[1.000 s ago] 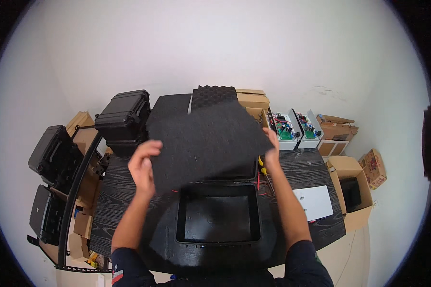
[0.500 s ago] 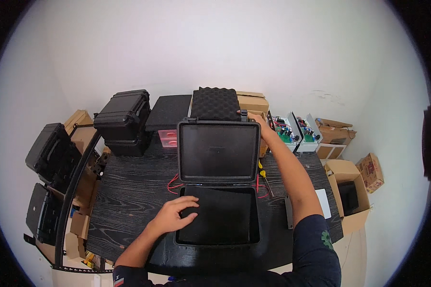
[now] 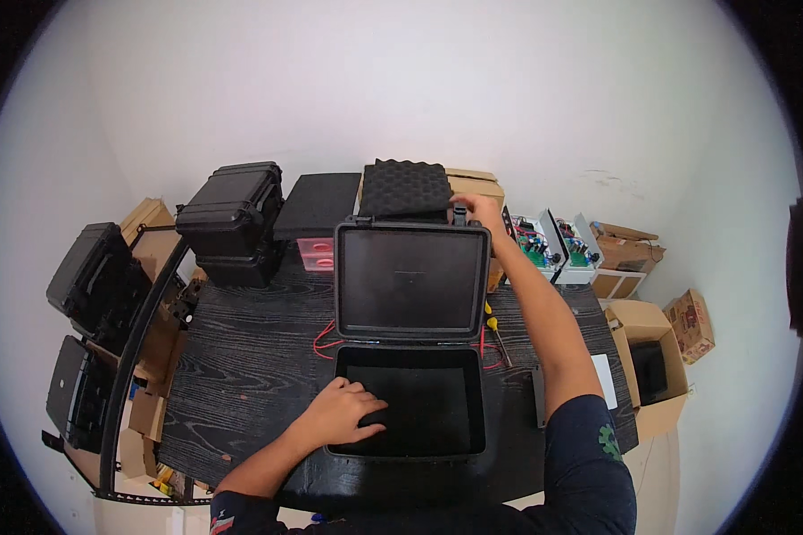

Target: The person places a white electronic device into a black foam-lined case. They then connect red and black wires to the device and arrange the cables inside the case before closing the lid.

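A black hard plastic case (image 3: 333, 281) stands open on the table, its lid raised upright. In its base lies a dark flat foam sheet (image 3: 428, 410). My left hand (image 3: 341, 415) reaches over the case's left rim, fingers stretched out and pointing right, on or just above the sheet. My right hand (image 3: 484, 216) is at the lid's upper right corner, fingers curled around it by a latch (image 3: 459, 214). The fingertips are partly hidden there. Just behind the lid sits a block of black egg-crate foam (image 3: 408, 187), close to the right fingertips.
Black cases (image 3: 232, 214) are stacked at the back left, beside flat black foam (image 3: 319, 205) above pink drawers (image 3: 317, 252). Circuit boards in white housings (image 3: 580, 250) stand back right. A yellow-handled screwdriver (image 3: 495, 330) and red wires (image 3: 324, 337) lie by the case. A cardboard box (image 3: 660, 419) stands right.
The foam sheet, slanted before, now sits lower and flatter in the base. My left hand has moved slightly right and down; my right fingers have shifted up at the lid's corner.
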Demonstrator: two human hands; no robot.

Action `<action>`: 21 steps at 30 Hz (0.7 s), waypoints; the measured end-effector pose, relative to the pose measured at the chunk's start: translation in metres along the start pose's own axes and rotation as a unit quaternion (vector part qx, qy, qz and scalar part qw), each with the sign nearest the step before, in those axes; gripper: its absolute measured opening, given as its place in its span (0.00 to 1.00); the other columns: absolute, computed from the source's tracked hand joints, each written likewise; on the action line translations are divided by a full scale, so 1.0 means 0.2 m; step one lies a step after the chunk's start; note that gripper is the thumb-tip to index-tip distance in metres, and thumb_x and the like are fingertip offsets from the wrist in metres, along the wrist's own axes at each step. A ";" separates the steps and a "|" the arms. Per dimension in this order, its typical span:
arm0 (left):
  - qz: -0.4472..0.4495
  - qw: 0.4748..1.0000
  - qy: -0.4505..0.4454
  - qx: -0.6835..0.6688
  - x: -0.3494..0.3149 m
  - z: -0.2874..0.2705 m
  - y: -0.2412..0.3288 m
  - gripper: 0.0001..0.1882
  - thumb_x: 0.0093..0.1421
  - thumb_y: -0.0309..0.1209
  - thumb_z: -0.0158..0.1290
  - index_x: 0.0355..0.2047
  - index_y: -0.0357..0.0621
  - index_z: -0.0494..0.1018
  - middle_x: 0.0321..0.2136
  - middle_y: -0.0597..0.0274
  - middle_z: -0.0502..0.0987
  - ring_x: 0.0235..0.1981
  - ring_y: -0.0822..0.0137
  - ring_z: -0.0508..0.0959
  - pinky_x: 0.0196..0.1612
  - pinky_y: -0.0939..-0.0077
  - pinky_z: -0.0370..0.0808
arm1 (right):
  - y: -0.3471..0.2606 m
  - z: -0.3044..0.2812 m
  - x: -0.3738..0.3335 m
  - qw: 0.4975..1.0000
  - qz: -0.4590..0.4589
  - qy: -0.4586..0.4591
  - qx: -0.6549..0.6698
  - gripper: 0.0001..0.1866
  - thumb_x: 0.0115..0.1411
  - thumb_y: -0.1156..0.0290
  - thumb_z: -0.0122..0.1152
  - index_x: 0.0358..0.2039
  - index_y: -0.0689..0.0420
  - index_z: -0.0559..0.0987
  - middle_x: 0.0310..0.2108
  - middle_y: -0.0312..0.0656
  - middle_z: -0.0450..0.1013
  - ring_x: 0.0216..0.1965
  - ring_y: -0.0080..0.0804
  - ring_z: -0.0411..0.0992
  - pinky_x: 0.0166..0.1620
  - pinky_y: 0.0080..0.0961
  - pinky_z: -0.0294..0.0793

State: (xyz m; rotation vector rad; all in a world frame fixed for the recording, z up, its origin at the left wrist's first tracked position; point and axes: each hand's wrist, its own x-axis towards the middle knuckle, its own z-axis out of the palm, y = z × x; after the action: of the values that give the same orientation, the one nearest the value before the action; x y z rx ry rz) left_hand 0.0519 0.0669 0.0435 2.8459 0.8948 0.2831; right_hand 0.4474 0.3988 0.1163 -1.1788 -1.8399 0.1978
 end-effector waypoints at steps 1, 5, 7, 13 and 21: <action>0.004 1.000 0.001 0.002 0.01 0.00 0.00 0.25 0.65 0.54 0.62 0.53 0.52 0.85 0.45 0.66 0.88 0.46 0.65 0.82 0.52 0.64 0.70 | 0.05 -0.01 0.04 0.999 0.012 0.040 0.008 0.13 0.64 0.72 0.64 0.48 0.60 0.84 0.37 0.53 0.85 0.36 0.42 0.85 0.41 0.36 0.82; -0.025 1.000 -0.007 0.011 -0.03 0.00 0.00 0.25 0.65 0.54 0.62 0.52 0.51 0.85 0.45 0.66 0.87 0.49 0.65 0.82 0.54 0.64 0.71 | -0.18 0.02 0.11 0.967 0.113 0.143 0.179 0.08 0.70 0.77 0.60 0.48 0.60 0.78 0.32 0.47 0.84 0.32 0.28 0.84 0.37 0.27 0.83; -0.014 1.000 0.008 0.007 -0.02 0.01 0.00 0.25 0.63 0.52 0.62 0.51 0.50 0.85 0.44 0.65 0.87 0.47 0.64 0.82 0.53 0.65 0.71 | -0.24 -0.08 0.11 0.955 0.096 0.170 0.224 0.08 0.73 0.79 0.56 0.51 0.59 0.72 0.39 0.45 0.82 0.36 0.32 0.84 0.37 0.25 0.85; -0.021 1.000 -0.011 -0.006 -0.01 -0.01 0.00 0.26 0.64 0.53 0.62 0.53 0.49 0.84 0.47 0.64 0.86 0.50 0.63 0.82 0.55 0.64 0.71 | -0.51 -0.39 0.02 0.874 0.040 0.206 0.439 0.10 0.76 0.76 0.51 0.55 0.54 0.66 0.49 0.45 0.78 0.44 0.37 0.83 0.45 0.33 0.87; -0.018 0.974 0.184 -0.128 0.09 -0.15 -0.02 0.40 0.58 0.43 0.69 0.67 0.38 0.71 0.72 0.38 0.65 0.71 0.40 0.67 0.72 0.48 0.64 | -0.81 -0.71 -0.33 0.753 0.022 0.086 0.652 0.15 0.72 0.65 0.60 0.56 0.51 0.70 0.50 0.39 0.80 0.45 0.31 0.81 0.47 0.32 0.84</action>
State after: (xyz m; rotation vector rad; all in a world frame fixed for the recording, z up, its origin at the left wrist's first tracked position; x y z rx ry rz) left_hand 0.0571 0.0824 0.0748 2.5759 0.8905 0.8771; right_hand 0.4588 0.2161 0.2480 -0.1889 -1.0174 1.1420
